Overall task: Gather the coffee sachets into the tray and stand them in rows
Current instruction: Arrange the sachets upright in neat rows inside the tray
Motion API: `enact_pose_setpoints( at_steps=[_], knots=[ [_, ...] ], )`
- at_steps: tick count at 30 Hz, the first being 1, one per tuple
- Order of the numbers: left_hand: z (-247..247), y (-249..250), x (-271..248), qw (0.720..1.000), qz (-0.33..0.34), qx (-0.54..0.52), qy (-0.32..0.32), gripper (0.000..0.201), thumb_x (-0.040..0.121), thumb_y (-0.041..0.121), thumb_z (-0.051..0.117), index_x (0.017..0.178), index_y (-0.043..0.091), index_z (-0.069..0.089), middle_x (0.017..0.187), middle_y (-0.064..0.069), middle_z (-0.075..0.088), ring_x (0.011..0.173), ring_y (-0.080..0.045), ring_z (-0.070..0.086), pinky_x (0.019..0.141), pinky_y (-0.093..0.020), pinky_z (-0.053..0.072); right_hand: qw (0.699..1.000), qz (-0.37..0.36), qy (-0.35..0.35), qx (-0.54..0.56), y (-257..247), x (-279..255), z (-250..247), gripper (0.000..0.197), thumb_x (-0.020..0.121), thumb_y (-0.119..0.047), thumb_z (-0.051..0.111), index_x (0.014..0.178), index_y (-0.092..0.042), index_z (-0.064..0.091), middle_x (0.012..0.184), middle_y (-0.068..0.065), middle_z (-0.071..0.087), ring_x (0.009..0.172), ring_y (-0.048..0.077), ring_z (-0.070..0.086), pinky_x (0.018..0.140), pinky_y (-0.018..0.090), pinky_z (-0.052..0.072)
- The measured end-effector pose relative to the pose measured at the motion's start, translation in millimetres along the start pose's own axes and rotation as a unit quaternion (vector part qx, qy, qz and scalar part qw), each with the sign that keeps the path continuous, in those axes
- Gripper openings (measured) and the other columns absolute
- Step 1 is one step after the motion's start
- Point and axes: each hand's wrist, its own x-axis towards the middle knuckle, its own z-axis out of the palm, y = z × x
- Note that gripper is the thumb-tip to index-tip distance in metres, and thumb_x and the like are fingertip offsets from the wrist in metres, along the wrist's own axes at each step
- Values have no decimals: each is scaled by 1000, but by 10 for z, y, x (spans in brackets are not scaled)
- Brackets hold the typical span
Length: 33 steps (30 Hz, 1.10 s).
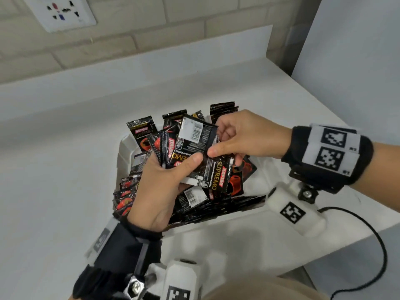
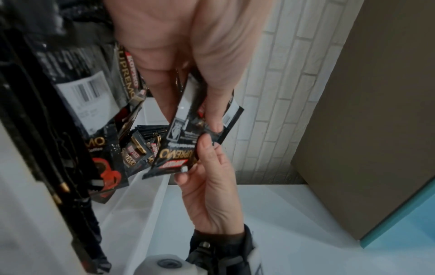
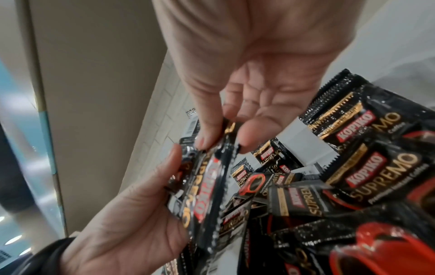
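Over the white tray [image 1: 124, 148] my left hand [image 1: 184, 167] grips a fanned bunch of black coffee sachets [image 1: 179, 148], thumb pressed on top. My right hand [image 1: 218, 141] pinches the top sachet [image 1: 199, 137] of that bunch between thumb and fingers. In the left wrist view the left hand [image 2: 207, 104] and the right hand [image 2: 202, 158] meet on one sachet [image 2: 183, 137]. The right wrist view shows the right hand [image 3: 223, 137] pinching the sachet edge [image 3: 209, 186] above the left hand [image 3: 141, 214]. Several sachets [image 1: 124, 198] stand or lean in the tray.
The tray sits on a white counter [image 1: 65, 159] below a tiled wall with a socket [image 1: 60, 11]. A pale panel [image 1: 357, 61] rises at the right. The counter's edge runs near front right, where a black cable [image 1: 378, 241] hangs.
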Motion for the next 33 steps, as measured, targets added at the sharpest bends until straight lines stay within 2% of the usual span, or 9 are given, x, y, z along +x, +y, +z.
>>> enact_pose_setpoints(
  at_steps=[4, 9, 12, 16, 19, 22, 25, 27, 33],
  knots=[
    [-21, 3, 2, 998, -35, -45, -12, 43, 70, 20, 60, 112, 13, 59, 93, -2, 74, 78, -12, 70, 60, -25, 57, 999, 23, -3, 43, 25, 10, -20, 15, 77, -10, 69, 84, -11, 56, 69, 1, 58, 44, 1, 55, 42, 16, 49],
    [-45, -8, 19, 999, -24, -38, 14, 46, 70, 16, 61, 115, 13, 57, 102, -5, 72, 82, -15, 70, 59, -26, 57, 998, 2, 11, 67, -23, -16, -31, 22, 81, -11, 65, 98, -19, 54, 79, 3, 65, 57, 3, 62, 50, 22, 54],
    [-51, -4, 25, 999, -4, -32, 24, 44, 68, 13, 63, 112, 13, 58, 99, -6, 72, 77, -15, 69, 57, -24, 56, 996, -10, 31, 85, -90, -52, -39, 30, 81, -24, 65, 108, -22, 51, 87, 4, 64, 67, 7, 62, 53, 26, 55],
    [-21, -18, 23, 999, 22, -11, 37, 38, 65, 9, 65, 103, 16, 61, 86, -1, 74, 72, -13, 70, 54, -24, 54, 997, -40, 59, 36, -138, -74, 9, 40, 66, -39, 72, 99, -29, 51, 98, 3, 61, 68, 8, 63, 54, 30, 56],
    [13, -45, 17, 999, 32, -5, 39, 36, 63, 5, 68, 95, 20, 63, 88, -3, 74, 76, -17, 71, 58, -29, 57, 994, -64, 85, -6, -90, -21, 61, 30, 69, -29, 76, 86, -29, 52, 100, 3, 59, 63, 12, 62, 50, 29, 54],
    [21, -27, 11, 999, 27, -6, 31, 41, 61, 4, 69, 99, 18, 62, 93, -6, 74, 82, -21, 71, 65, -33, 59, 994, -54, 91, 3, -58, 34, 56, 23, 75, -21, 73, 79, -27, 52, 95, 2, 61, 65, 15, 65, 51, 29, 55],
    [2, -5, 19, 1000, 8, -21, 21, 43, 62, 9, 68, 104, 14, 59, 92, -7, 74, 79, -20, 71, 59, -30, 58, 993, -41, 93, 60, -59, 52, 35, 15, 79, -17, 68, 81, -21, 54, 86, 0, 64, 62, 9, 65, 49, 27, 55],
    [-8, 2, 30, 999, -4, -32, 22, 41, 62, 9, 67, 102, 14, 58, 90, -7, 74, 75, -19, 71, 55, -26, 55, 988, -37, 99, 109, -60, 55, 20, 11, 82, -14, 64, 85, -16, 53, 83, 2, 65, 62, 10, 64, 47, 26, 55],
    [-1, 16, 84, 998, -3, -46, 49, 44, 64, 8, 67, 107, 11, 59, 90, -9, 74, 76, -20, 71, 55, -28, 56, 978, -37, 112, 170, -70, 75, -36, 11, 85, -19, 59, 92, -18, 51, 89, 3, 64, 64, 12, 61, 51, 30, 55]
  ],
)
